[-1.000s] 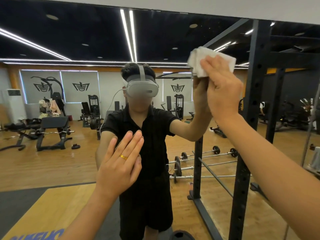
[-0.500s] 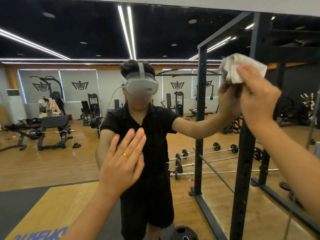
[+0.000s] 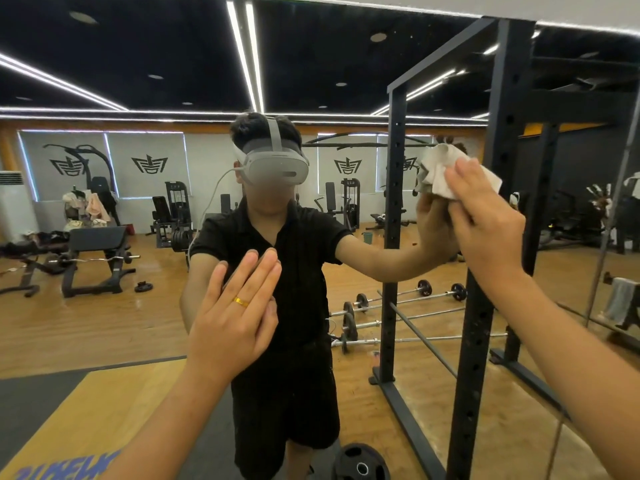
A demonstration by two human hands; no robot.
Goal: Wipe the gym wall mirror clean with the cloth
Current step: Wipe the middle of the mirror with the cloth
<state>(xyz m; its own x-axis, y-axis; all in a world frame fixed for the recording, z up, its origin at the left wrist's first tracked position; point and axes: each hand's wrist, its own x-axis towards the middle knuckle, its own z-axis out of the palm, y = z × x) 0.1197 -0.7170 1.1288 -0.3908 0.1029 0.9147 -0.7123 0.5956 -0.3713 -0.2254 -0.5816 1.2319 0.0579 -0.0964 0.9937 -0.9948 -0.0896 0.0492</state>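
Swept right across the mirror [image 3: 138,64], then dropped lower, back beside the black perforated rack upright [image 3: 478,341]; suggests overlapping passes working downward, much glass left; cloth [image 3: 446,171] crumpled, soft, off-white, pressed on the mirror's upper right under the right hand [image 3: 485,223], fingers bent over it; left hand [image 3: 235,313] flat on smooth glass, fingers straight, together

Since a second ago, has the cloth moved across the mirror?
Yes. The cloth moved right and down, off the thinner rack post, now level with the reflected headset.
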